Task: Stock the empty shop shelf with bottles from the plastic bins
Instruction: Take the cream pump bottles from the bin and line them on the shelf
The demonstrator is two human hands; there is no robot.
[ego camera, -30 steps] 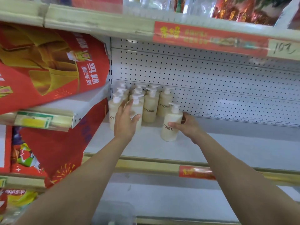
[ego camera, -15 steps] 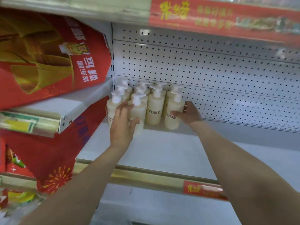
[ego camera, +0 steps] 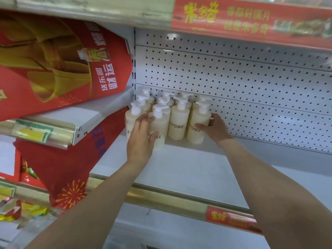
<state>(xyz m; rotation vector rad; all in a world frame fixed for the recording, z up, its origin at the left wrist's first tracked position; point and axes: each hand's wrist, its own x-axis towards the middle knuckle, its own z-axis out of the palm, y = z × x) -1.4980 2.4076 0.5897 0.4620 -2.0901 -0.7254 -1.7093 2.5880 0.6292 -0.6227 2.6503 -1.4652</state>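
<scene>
Several cream pump bottles (ego camera: 177, 123) marked ZYOME stand in rows at the back left corner of the white shelf (ego camera: 197, 169). My left hand (ego camera: 141, 141) grips the front bottle (ego camera: 159, 123) of the second row, thumb across its label and fingers reaching behind it against the leftmost bottle (ego camera: 130, 121). My right hand (ego camera: 216, 130) holds the rightmost bottle (ego camera: 198, 121), thumb on its front and fingers behind it. That bottle stands upright, touching the one to its left.
A white pegboard back wall (ego camera: 242, 83) runs behind the shelf, which is bare to the right of the bottles. Red gift boxes (ego camera: 59, 69) crowd the left side, one leaning (ego camera: 71, 164) against the shelf end. A gold price rail (ego camera: 161, 196) edges the front.
My right hand has pushed its bottle back from the middle of the shelf into line beside the other bottles. My left hand has stayed on the front left bottles.
</scene>
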